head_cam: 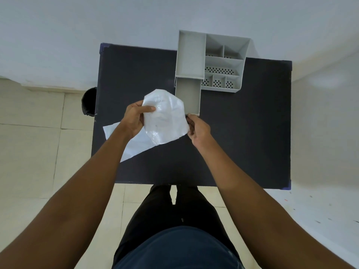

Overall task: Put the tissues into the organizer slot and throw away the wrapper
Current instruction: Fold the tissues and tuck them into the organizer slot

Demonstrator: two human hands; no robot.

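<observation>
Left hand (134, 118) and right hand (198, 131) raised together (fingers (149, 109) pinched closed).

Looked like a bare, staged room, perhaps a test or recording space rather than a lived-in home. Plain pale wall (77, 26), cream floor tiles (33, 148), one small black table (242, 133) holding only a grey organizer (191, 55), a black bin (89, 101) just beside the table's left edge.

Both hands, left (134, 118) and right (198, 130), pinch the white plastic-wrapped tissue pack (166, 117) above the dark surface (242, 133), beside the grey plastic organizer (208, 63).
</observation>
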